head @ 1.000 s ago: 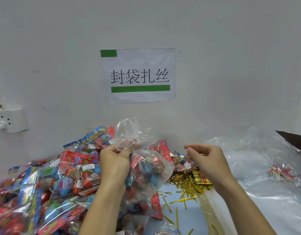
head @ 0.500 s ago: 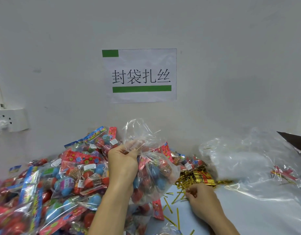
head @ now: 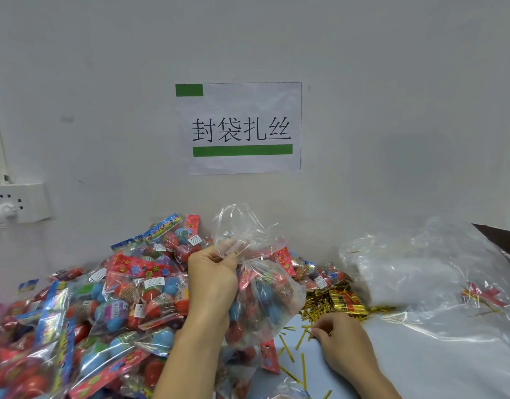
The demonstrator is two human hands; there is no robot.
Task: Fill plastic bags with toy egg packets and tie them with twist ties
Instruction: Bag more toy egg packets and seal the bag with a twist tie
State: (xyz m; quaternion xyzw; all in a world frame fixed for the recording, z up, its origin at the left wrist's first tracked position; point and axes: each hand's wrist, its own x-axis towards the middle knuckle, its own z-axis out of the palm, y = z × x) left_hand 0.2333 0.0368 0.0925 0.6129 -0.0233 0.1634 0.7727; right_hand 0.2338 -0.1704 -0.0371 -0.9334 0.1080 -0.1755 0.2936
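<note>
My left hand [head: 213,276] grips the gathered neck of a clear plastic bag [head: 265,295] filled with red and blue toy egg packets, holding it upright above the table. The bag's loose top flares out above my fist. My right hand [head: 338,341] is down on the table at the edge of a heap of gold twist ties [head: 320,306], its fingertips curled among them; whether a tie is pinched I cannot tell. A big pile of toy egg packets [head: 104,306] lies to the left.
A heap of empty clear plastic bags [head: 426,277] covers the right side of the table. Loose gold ties [head: 288,347] are scattered near the front. A wall with a paper sign [head: 239,128] stands close behind, with a power socket [head: 18,201] at left.
My right hand dropped from beside the bag's neck down to the table and reached the gold twist ties. My left hand kept its grip on the bag neck.
</note>
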